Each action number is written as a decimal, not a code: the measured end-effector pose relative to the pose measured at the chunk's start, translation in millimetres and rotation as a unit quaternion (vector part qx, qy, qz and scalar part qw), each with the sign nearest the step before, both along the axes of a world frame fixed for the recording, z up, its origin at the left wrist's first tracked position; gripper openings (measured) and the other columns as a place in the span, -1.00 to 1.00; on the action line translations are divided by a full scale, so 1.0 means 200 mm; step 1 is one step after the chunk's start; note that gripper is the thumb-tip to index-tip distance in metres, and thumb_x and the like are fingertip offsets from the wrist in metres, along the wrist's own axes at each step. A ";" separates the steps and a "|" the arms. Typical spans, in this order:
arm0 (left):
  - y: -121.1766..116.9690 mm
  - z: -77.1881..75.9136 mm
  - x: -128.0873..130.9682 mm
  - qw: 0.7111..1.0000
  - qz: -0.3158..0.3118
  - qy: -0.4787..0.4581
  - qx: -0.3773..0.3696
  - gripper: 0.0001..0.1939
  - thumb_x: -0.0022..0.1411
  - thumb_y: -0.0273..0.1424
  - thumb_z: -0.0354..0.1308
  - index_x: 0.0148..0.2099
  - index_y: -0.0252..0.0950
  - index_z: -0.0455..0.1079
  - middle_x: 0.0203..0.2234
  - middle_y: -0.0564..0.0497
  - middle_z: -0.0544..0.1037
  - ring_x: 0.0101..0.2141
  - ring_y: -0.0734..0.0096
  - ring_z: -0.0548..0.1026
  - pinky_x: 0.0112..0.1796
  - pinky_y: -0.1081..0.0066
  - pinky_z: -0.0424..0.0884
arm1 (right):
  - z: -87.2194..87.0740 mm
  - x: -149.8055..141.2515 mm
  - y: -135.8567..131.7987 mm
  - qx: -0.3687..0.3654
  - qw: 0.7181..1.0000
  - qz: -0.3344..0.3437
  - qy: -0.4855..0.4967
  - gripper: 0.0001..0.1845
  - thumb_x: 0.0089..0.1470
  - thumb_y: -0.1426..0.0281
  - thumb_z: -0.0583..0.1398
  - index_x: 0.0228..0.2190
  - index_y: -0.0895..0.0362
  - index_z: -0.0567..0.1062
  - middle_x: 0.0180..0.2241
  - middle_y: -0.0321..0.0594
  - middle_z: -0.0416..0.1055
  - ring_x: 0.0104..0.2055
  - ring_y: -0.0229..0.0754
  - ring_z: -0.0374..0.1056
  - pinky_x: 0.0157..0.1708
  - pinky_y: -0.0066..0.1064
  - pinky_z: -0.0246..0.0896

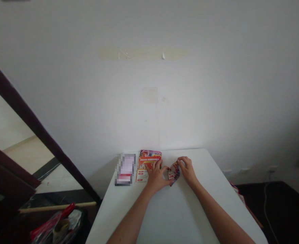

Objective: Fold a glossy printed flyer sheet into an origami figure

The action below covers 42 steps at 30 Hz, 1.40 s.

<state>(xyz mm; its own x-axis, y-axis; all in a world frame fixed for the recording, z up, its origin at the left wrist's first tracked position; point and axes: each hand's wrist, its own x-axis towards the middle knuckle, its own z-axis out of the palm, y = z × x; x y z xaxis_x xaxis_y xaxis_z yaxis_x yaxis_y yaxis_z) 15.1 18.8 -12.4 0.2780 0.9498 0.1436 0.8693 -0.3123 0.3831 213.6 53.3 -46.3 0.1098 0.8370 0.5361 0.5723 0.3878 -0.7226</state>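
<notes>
A small folded piece of colourful printed paper [174, 172], dark with red and white print, is held between both hands above the white table. The thumb and index finger of my left hand [156, 175] are at its left and lower edges, while the other fingers lie over the printed leaflets. My right hand [187, 168] pinches the paper at its upper right corner, fingers curled. Left of it, a red and orange printed leaflet [149, 159] lies on the table, partly covered by my left hand. A paler printed sheet [140, 176] shows below it.
A blurred-out phone-like rectangle [125, 169] lies at the left of the white table [180, 217]. The table stands against a wall [202, 84]. On the floor at lower left is a bin with a bag and rubbish [63, 225]. A cable [265, 200] hangs at right.
</notes>
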 end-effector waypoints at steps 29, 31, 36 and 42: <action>0.05 -0.08 -0.02 0.996 0.055 -0.007 0.075 -0.48 0.12 -0.02 0.27 0.10 -0.04 0.43 0.26 -0.08 0.28 0.26 -0.13 0.12 0.19 -0.45 -0.32 | -0.03 -0.02 -0.02 -0.050 0.983 -0.003 -0.178 -0.88 0.07 0.35 0.28 -0.30 0.04 0.61 -0.16 -0.10 0.42 -0.01 0.00 0.25 0.03 -0.18 0.19; 0.07 -0.09 -0.04 0.997 0.033 -0.024 0.072 -0.55 0.17 -0.05 0.24 0.07 -0.03 0.46 0.25 -0.07 0.29 0.26 -0.07 0.14 0.21 -0.41 -0.29 | -0.03 -0.03 -0.02 -0.057 0.982 -0.007 -0.182 -0.87 0.08 0.35 0.26 -0.29 0.05 0.60 -0.15 -0.10 0.42 -0.01 -0.01 0.25 0.03 -0.20 0.18; 0.13 -0.08 -0.11 0.998 0.009 -0.043 0.034 -0.62 0.17 -0.17 0.29 0.05 0.01 0.49 0.24 -0.02 0.32 0.26 -0.01 0.12 0.24 -0.32 -0.28 | -0.04 -0.02 -0.02 -0.068 0.982 -0.006 -0.174 -0.87 0.11 0.38 0.24 -0.28 0.05 0.59 -0.14 -0.09 0.41 0.01 0.01 0.24 0.05 -0.19 0.19; 0.16 -0.07 -0.14 0.998 0.006 -0.058 0.036 -0.75 0.22 -0.34 0.26 -0.07 0.08 0.55 0.21 0.10 0.38 0.26 0.06 0.14 0.24 -0.26 -0.22 | -0.03 -0.02 -0.03 -0.069 0.982 0.004 -0.174 -0.88 0.10 0.40 0.24 -0.30 0.04 0.59 -0.12 -0.10 0.41 0.01 0.01 0.23 0.05 -0.20 0.19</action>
<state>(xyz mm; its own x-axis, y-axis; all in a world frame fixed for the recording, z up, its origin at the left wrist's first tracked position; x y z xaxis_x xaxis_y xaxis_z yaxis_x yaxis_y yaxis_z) -13.2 50.2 -27.0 0.2449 0.9390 0.2417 0.8239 -0.3329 0.4586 210.4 46.4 -51.5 -0.0671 0.9044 0.4214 0.7906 0.3058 -0.5305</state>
